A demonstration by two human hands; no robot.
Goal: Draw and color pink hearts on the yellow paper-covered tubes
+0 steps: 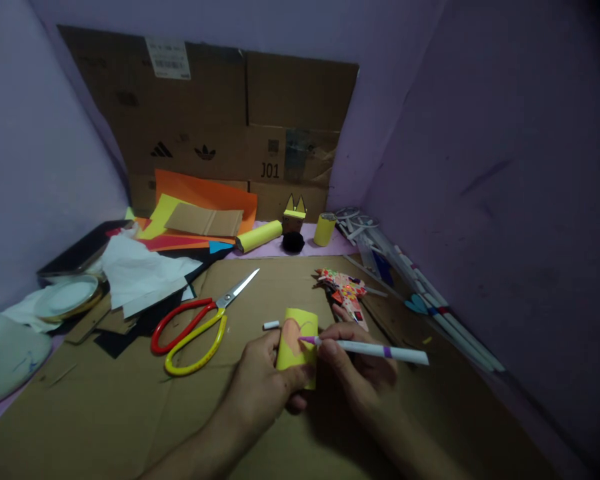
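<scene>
My left hand [263,377] is wrapped round a yellow paper tube [306,321], which stands tilted above the cardboard. An orange rounded shape [291,333] and a thin curved line show on its near side. Between the thumb and fingers of my right hand [357,373] is a white marker [380,349] with a purple tip. Its tip touches the tube or lies just in front of it, beside the orange shape. A small white pen cap [271,325] lies on the cardboard just left of the tube.
Scissors [205,328] with red and yellow handles lie open to the left. Behind are coloured paper sheets [207,193], a yellow roll [259,236], a yellow tube [325,230] and an eared figure [294,217]. A patterned glue gun-like object [344,287] and white sticks [445,320] are at right.
</scene>
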